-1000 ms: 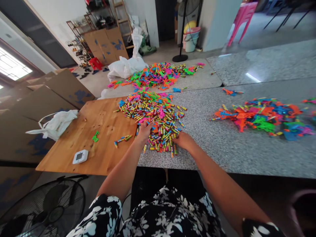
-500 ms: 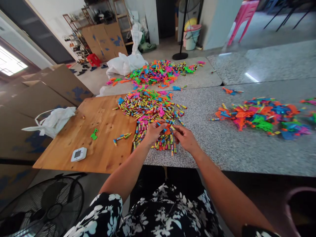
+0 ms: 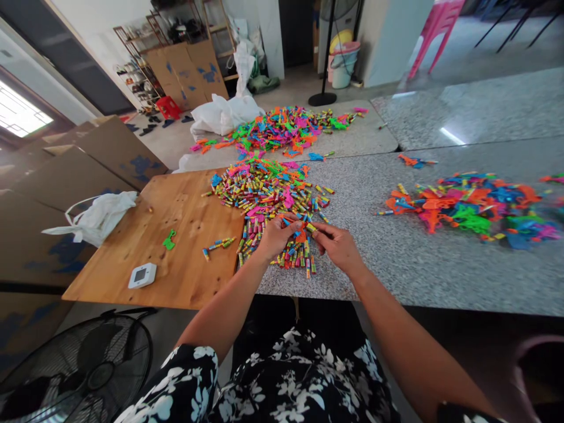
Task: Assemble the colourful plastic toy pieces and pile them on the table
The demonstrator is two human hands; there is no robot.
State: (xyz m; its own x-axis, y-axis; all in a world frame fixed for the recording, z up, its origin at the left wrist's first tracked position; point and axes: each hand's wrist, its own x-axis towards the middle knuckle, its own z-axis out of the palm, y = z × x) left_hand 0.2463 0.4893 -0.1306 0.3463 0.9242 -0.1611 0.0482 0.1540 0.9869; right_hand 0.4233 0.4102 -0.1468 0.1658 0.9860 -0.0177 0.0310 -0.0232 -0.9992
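Observation:
My left hand (image 3: 275,238) is closed around an orange toy gun (image 3: 301,237), low over the near end of a heap of small tubes. A bit of blue shows beside its thumb. Close on its right, my right hand (image 3: 340,249) pinches a small yellow-labelled tube (image 3: 311,228) that points at the gun's end. I cannot tell whether tube and gun touch. Under and beyond the hands spreads the heap of labelled tubes (image 3: 268,194), with pink and green toy guns mixed in. The nearest tubes (image 3: 296,257) lie roughly in rows.
Right of my hands, toy guns with tubes form a pile (image 3: 467,205) on the granite table (image 3: 365,194). A larger pile (image 3: 282,129) lies behind. The wooden board (image 3: 189,205) holds a green toy gun (image 3: 168,239), a white device (image 3: 141,275) and a plastic bag (image 3: 103,217).
My right hand has shifted slightly right, and the tube in its fingers shows more clearly. My left hand stays nearly in place with the orange toy gun.

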